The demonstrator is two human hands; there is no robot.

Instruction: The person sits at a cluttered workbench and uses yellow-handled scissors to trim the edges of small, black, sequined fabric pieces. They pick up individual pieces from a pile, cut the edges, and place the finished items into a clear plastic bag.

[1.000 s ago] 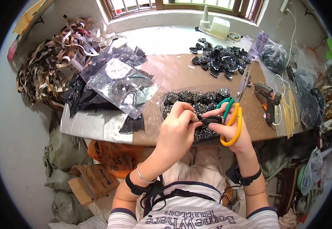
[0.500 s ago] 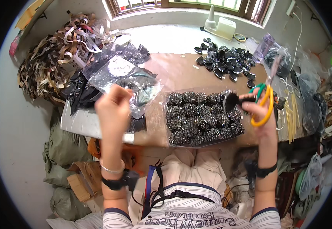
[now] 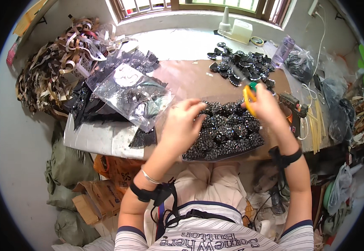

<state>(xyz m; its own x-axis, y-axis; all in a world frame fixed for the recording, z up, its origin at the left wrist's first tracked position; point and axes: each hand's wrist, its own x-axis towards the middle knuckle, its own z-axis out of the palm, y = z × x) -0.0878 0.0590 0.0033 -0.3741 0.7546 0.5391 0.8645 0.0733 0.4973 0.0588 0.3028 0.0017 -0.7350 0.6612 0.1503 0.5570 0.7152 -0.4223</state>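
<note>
A heap of black sequined pieces lies at the counter's near edge; yellow-handled scissors stand upright, gripped above its right side.

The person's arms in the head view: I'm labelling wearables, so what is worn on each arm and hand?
Both hands are bare, no gloves. The left hand has a thin silver bangle at the wrist and a black strap below it with dangling black cords. The right hand has a black strap on the wrist. Short striped sleeves sit near the shoulders.

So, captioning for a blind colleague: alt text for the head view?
A person's left hand reaches into a pile of dark beaded patches on a brown table, while the right hand holds yellow-handled scissors. Clear bags lie left.
</note>
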